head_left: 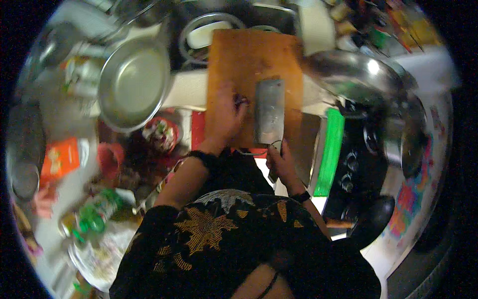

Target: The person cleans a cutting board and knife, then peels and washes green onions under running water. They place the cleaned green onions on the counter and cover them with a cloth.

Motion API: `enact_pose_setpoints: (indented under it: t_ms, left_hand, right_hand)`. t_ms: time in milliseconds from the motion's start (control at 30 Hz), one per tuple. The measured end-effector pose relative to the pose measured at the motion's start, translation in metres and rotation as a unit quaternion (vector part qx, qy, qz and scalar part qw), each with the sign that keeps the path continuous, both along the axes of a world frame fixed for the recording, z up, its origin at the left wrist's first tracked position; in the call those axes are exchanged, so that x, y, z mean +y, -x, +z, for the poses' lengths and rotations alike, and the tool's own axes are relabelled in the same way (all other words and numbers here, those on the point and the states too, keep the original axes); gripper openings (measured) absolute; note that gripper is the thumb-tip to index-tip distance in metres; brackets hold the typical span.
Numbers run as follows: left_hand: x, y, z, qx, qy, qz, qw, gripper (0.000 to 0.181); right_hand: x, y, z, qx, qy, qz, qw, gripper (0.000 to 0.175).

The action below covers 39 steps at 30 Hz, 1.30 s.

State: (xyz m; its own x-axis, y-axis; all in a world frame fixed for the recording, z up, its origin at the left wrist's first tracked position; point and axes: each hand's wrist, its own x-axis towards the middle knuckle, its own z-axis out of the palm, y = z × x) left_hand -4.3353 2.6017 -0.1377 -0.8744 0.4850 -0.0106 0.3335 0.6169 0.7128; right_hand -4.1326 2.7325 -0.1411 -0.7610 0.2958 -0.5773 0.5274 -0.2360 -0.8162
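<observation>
A wooden cutting board (pixel 257 56) spans the sink's front edge and the counter before me. My right hand (pixel 282 164) grips the handle of a broad metal cleaver (pixel 269 112), whose blade points away from me over the board. To the left of the blade, my left hand (pixel 225 117) is over the board, blurred. By its fingertips is a small dark piece (pixel 240 101), perhaps food. Blur hides whether the fingers hold this piece or only touch it.
Behind the board, the sink (pixel 274 15) holds a metal-rimmed bowl (pixel 186 30). An oval metal basin (pixel 130 86) stands left. On the right are a large metal wok (pixel 358 71), a green strip (pixel 328 153) and a black stovetop (pixel 354 149). A green-capped bottle (pixel 97 213) is lower left.
</observation>
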Motion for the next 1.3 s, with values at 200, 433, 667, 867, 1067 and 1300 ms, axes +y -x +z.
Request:
enact_pose_setpoints:
  t_ms: [200, 433, 667, 867, 1067, 1300]
  left_hand:
    - [0.002, -0.011, -0.013, 0.065, -0.091, 0.076, 0.991, 0.076]
    - [-0.048, -0.036, -0.017, -0.022, -0.215, 0.233, 0.948, 0.066]
    - [-0.177, -0.064, -0.078, 0.024, -0.165, 0.442, 0.881, 0.049]
    - [-0.297, -0.018, -0.193, 0.009, -0.187, 0.625, 0.758, 0.036]
    - [-0.419, 0.052, -0.275, -0.188, -0.404, 0.660, 0.605, 0.052]
    - [-0.455, 0.066, -0.271, -0.276, -0.611, 0.596, 0.441, 0.076]
  right_hand:
    - [-0.045, 0.045, -0.002, 0.001, -0.036, 0.075, 0.997, 0.024]
    - [-0.070, 0.036, 0.005, -0.080, -0.065, 0.231, 0.968, 0.053]
    - [-0.165, 0.055, -0.015, 0.091, -0.120, 0.396, 0.906, 0.028]
    - [-0.256, 0.116, -0.060, 0.166, -0.134, 0.457, 0.863, 0.022]
    - [-0.291, 0.157, -0.085, 0.217, -0.200, 0.492, 0.819, 0.021]
    - [-0.245, 0.129, -0.045, 0.122, -0.270, 0.520, 0.801, 0.031]
